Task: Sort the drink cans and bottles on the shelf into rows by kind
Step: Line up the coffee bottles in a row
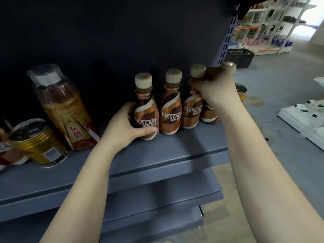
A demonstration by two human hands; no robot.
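Several brown Nescafé coffee bottles with beige caps stand in a row on the grey shelf (157, 155). My left hand (122, 127) wraps around the base of the leftmost bottle (147, 111). The second bottle (171, 109) stands free beside it. My right hand (215, 88) grips the neck of the rightmost bottle (209, 113), with its fingers also touching the third bottle (192, 106). A gold can (241, 91) shows behind my right wrist, mostly hidden. At the left stand a tall orange drink bottle (64, 109) and a gold can (37, 142).
Another Nescafé bottle (5, 151) lies cut off at the left edge. Lower grey shelves (157, 195) step out below. A black crate (240, 57) sits on the floor beyond the shelf upright, and white boxes (305, 120) lie on the floor at the right.
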